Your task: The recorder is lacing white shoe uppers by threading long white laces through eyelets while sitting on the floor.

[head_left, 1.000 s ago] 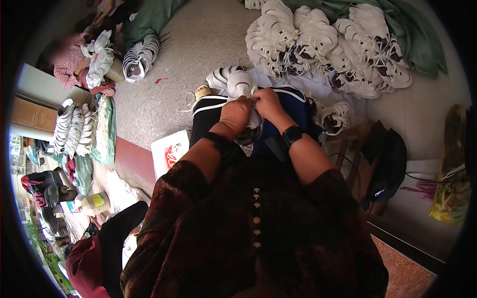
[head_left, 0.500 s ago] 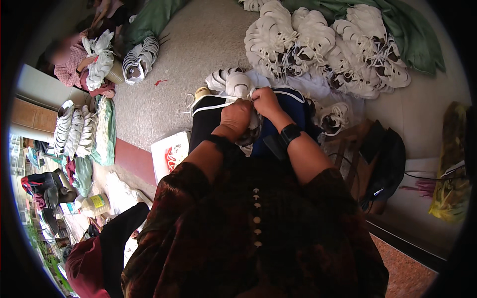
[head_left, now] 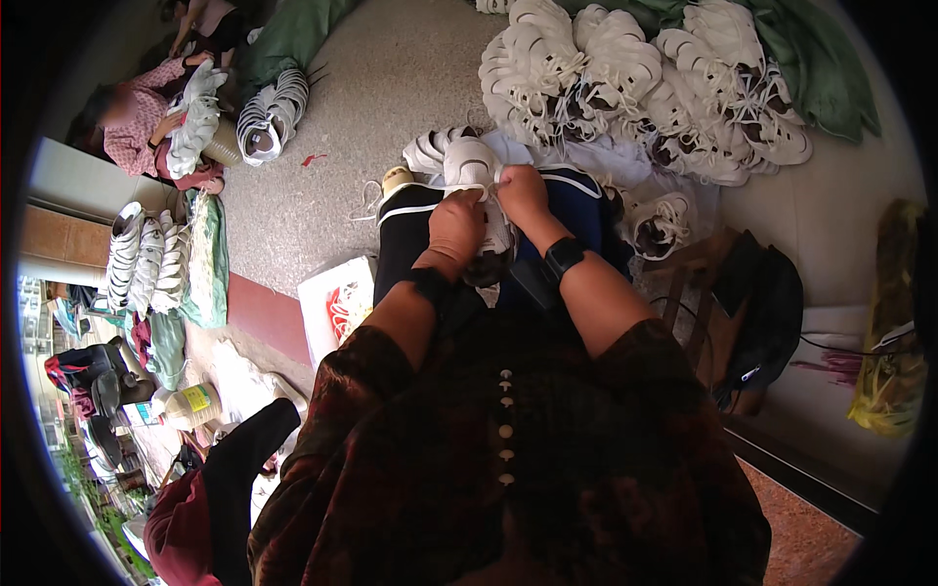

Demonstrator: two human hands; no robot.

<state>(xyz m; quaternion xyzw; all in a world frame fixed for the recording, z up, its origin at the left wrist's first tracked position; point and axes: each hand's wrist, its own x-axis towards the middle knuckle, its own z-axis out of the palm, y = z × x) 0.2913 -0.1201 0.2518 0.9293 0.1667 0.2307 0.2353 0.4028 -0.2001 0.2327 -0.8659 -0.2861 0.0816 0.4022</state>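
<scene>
A white shoe upper (head_left: 472, 164) lies between my knees, its toe pointing away from me and its dark opening toward me. My left hand (head_left: 457, 227) is closed at the left side of its lacing, and my right hand (head_left: 525, 200) is closed just across from it. Each pinches a white shoelace near the eyelets. One loose lace length (head_left: 410, 209) trails over my left leg, another (head_left: 578, 182) over the right. The fingertips and the exact lace crossing are partly hidden by my hands. More white shoe uppers (head_left: 430, 151) lie just beyond.
A large pile of white shoe uppers (head_left: 625, 93) spreads at the far right beside green sacking (head_left: 831, 88). Nested uppers (head_left: 276, 115) stand far left, near a seated person (head_left: 142, 132) handling others. A white bag with red and yellow cords (head_left: 337, 298) lies left; a black bag (head_left: 767, 313) sits right.
My left hand has dropped slightly and my hands have drawn a little apart, so more of the shoe upper shows between them. The person at far left has shifted the stack they hold.
</scene>
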